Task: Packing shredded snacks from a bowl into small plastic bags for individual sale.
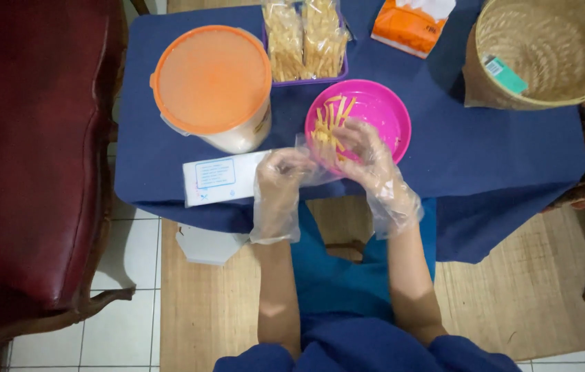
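So the bench under its blue cloth is pretty packed: wicker basket hanging past the far right corner, big orange-lidded tub on the left, pink bowl right by the near edge. Only bare cloth is right of the bowl. Both gloved hands meet at that edge. Left hand has its grip pinched on a small clear bag, right hand pinches yellow snack sticks at its mouth.

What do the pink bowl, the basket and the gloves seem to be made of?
Pink bowl: probably plastic, smooth with a slight shine.
Basket: woven plant fibre, maybe bamboo or rattan; the weave shows, matte tan.
Gloves on left hand and right hand: thin clear plastic film, loose and wrinkled.
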